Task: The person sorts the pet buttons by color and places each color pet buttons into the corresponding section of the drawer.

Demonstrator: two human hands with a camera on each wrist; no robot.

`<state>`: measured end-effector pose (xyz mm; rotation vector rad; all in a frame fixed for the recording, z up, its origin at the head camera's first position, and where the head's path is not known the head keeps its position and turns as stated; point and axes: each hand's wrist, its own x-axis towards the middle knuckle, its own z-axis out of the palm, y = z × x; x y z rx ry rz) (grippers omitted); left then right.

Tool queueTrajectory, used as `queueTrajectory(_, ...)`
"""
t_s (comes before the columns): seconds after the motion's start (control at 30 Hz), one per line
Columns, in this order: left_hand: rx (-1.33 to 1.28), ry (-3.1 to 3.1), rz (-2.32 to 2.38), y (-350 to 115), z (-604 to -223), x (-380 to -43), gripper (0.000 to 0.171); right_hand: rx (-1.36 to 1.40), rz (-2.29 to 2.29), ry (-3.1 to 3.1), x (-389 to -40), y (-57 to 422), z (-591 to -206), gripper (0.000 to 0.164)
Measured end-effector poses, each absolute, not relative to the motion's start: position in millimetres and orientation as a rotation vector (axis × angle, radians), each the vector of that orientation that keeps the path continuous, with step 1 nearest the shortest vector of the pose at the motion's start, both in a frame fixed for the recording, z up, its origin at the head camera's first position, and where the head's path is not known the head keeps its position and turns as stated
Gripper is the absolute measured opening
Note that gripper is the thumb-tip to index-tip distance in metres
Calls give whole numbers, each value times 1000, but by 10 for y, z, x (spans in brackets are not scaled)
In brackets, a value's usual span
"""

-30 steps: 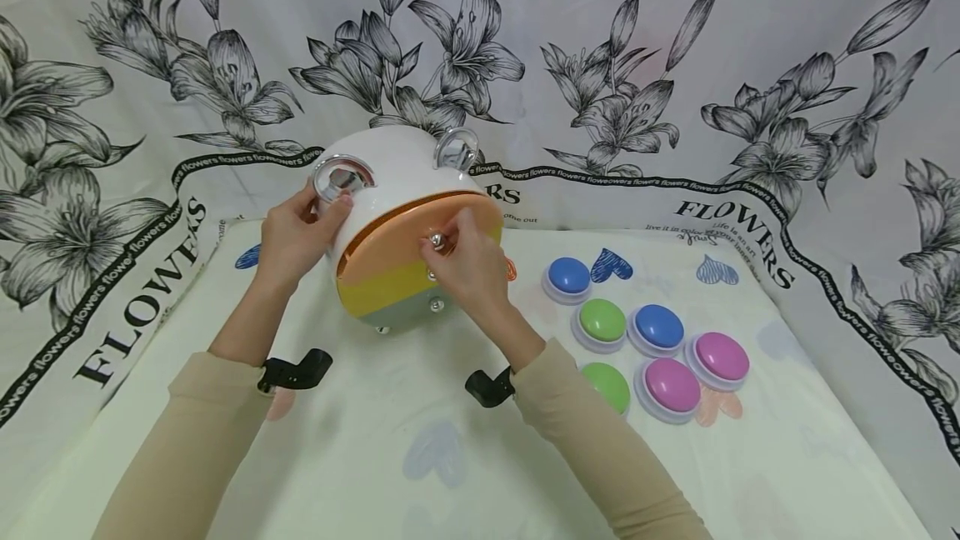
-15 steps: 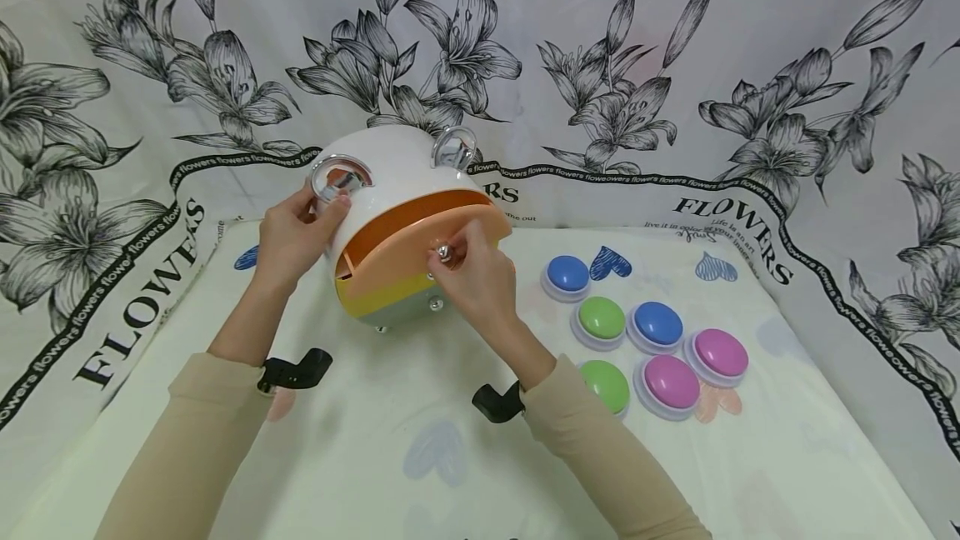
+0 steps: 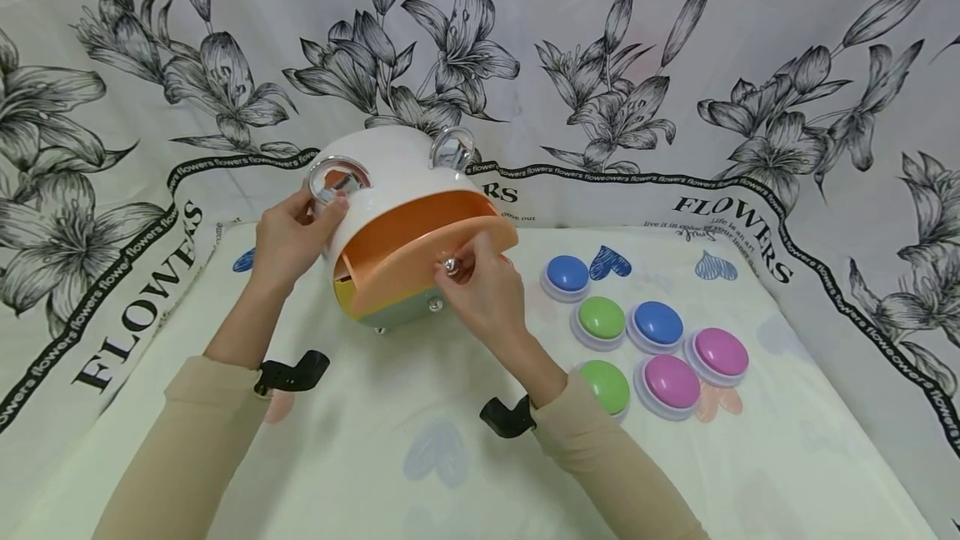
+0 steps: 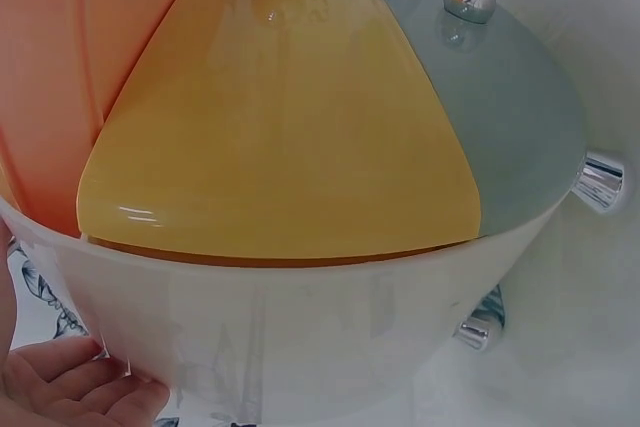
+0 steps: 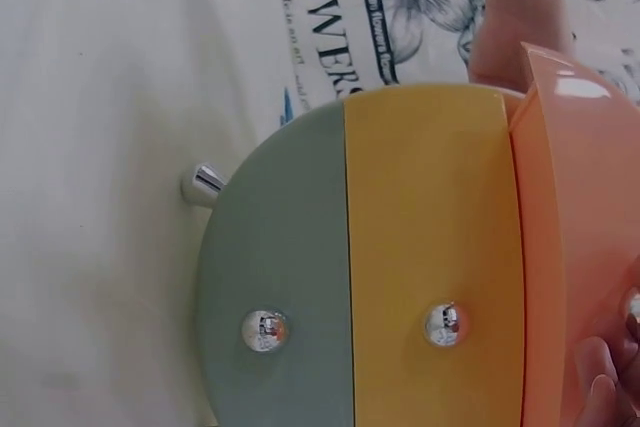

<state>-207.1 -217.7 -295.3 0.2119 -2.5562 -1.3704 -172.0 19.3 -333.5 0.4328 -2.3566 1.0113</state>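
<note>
A rounded white drawer box (image 3: 393, 152) with chrome rings on top stands on the table. Its orange top drawer (image 3: 390, 273) is pulled out, and the inside visible from above looks bare. My right hand (image 3: 491, 290) pinches the silver knob (image 3: 451, 266) of that drawer. Up at the left chrome ring (image 3: 339, 180), my left hand (image 3: 288, 242) grips the box, thumb in front and fingers partly hidden behind. Below the orange drawer, the yellow drawer (image 4: 280, 137) and the grey-green drawer (image 5: 280, 247) are closed, each with a silver knob.
Right of the box lie several round push buttons: blue (image 3: 567, 274), green (image 3: 602, 318) and pink (image 3: 672, 382). The white tablecloth (image 3: 360, 457) has heart prints. A flower-printed curtain (image 3: 600, 107) hangs close behind the box.
The orange drawer has slid out toward me from almost closed, my right hand moving with its knob, slightly down and right. My left hand keeps its hold on the box.
</note>
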Motion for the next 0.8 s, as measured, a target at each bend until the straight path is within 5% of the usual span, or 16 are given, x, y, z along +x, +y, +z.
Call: queueTrajectory(0.8,222,-2543,-1367,-2177,-2990,-2072,78,410,1074,-2363,-1461,365,-3392,28)
